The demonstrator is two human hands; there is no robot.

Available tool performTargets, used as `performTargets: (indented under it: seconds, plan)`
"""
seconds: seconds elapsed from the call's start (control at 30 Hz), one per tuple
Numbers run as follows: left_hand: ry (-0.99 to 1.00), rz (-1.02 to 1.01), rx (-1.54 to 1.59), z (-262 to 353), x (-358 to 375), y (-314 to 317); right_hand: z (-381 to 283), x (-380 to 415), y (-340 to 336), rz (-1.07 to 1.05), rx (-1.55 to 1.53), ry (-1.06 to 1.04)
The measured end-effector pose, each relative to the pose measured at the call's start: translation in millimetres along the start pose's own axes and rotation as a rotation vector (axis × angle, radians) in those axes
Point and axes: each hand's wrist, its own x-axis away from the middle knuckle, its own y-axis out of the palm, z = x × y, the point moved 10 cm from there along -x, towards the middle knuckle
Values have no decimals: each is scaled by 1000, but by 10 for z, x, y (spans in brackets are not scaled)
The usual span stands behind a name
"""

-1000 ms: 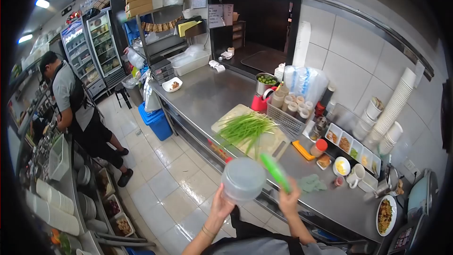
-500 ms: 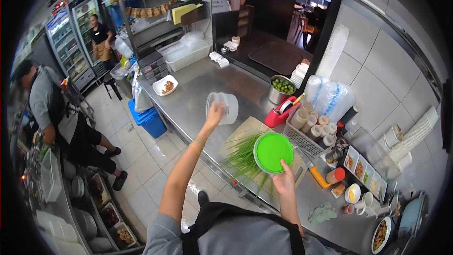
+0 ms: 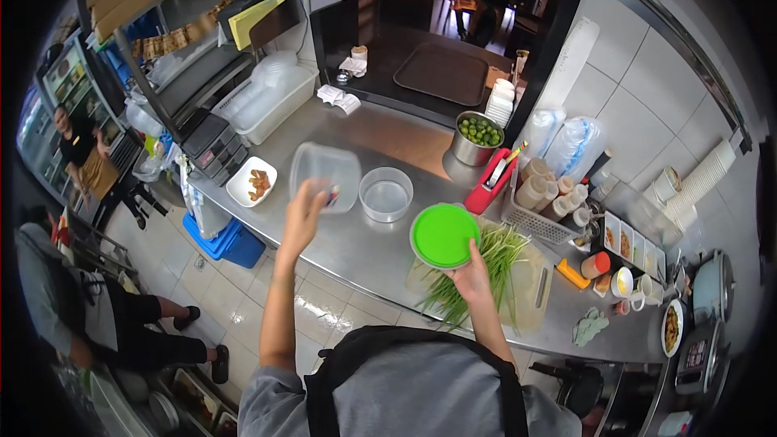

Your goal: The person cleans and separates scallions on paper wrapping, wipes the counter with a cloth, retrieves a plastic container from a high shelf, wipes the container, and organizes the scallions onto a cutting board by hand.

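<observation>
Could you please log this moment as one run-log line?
left hand: holds clear container | right hand: holds green lid | counter: another clear container

Two clear tubs: one held up (image 3: 325, 177), one on the bench (image 3: 386, 193). One green lid (image 3: 443, 235), one white plate (image 3: 252, 182). One pot of limes (image 3: 475, 138).

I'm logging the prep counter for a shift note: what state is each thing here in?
Left hand: raised, holding a container.
Clear container: lifted off the counter, tilted, looks empty.
Right hand: gripping the lid's edge.
Green lid: off any container, held over the greens.
Round tub: on the counter, open, empty.
Green stalks: uncut, on the board.
Steel pot: uncovered, holding limes.
</observation>
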Motion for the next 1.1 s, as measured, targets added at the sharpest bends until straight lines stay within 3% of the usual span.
performTargets:
  seconds: [0.13, 0.33, 0.47, 0.5, 0.53, 0.57, 0.63, 0.67, 0.73, 0.83, 0.93, 1.0, 1.03, 1.07, 1.1]
  plan:
    - [-225, 71, 143, -343, 835, -618, 401, -128, 148, 78, 27, 21]
    - [-524, -16, 359, -1010, 1637, -394, 922, -280, 109, 152, 148, -3]
    - [-405, -210, 212, -920, 1495, -14, 1109, -307, -131, 338, 323, -86]
    - [-304, -228, 113, -1043, 1496, 96, 1203, -375, -189, 292, 319, -87]
    - [-325, -294, 14, -1126, 1456, 192, 1236, -431, -143, 322, 347, -37]
    - [-88, -288, -188, -746, 1324, 152, 1351, -553, -287, 288, 340, -27]
    - [-95, -278, -406, -640, 1271, 60, 1483, -757, -587, 337, 384, -12]
    - [-60, -296, -499, -544, 1297, -5, 1397, -725, -401, 293, 455, -13]
    - [-58, -267, -454, -485, 1463, -219, 1218, -595, -207, 405, 694, -110]
    - [-108, -249, -421, -390, 1676, -483, 982, -1136, -576, 214, 1478, -717]
    - [-191, -242, -448, -481, 2126, -768, 718, -949, -85, 365, 1637, -661]
    - [-242, -225, -465, -528, 2376, -891, 679, -832, 241, 284, 1485, -729]
    - [-264, -208, -457, -532, 2436, -929, 794, -1114, 4, 226, 1624, -732]
    - [-297, -174, -390, -579, 2493, -943, 779, -1007, 188, 219, 1697, -747]
    - [-329, -151, -317, -644, 2515, -961, 797, -1003, 44, 367, 1652, -838]
